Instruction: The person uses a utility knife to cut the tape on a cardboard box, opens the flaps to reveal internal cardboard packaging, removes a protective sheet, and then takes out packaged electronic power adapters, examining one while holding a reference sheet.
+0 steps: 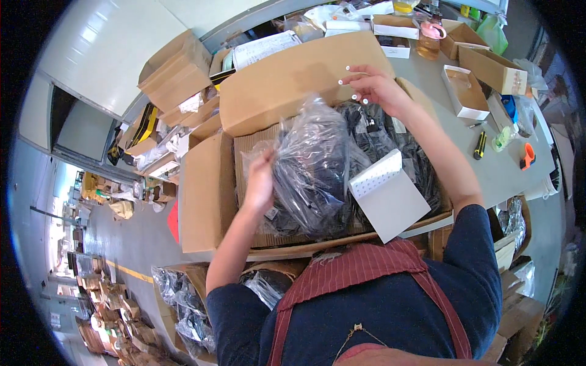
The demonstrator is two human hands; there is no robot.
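Note:
A large open cardboard carton [207, 189] lies in front of me, filled with black items in clear plastic. My left hand [261, 183] is closed around the gathered side of a big clear plastic bag [314, 165] with dark contents, at the carton's left half. Above the carton's far right part, my right hand [378, 90] is raised with its fingers apart, and small white round pieces sit at several fingertips. A white sheet [400, 204] with a curled-over end bearing rows of small dots rests on the packed bags [369, 131] at the near right.
On the grey table to the right are a yellow-black utility knife [480, 145], an orange ring-shaped tool [528, 156] and a shallow white-edged box [465, 91]. A pink-lidded jug [430, 41] stands farther back. More cartons [174, 73] crowd the back left.

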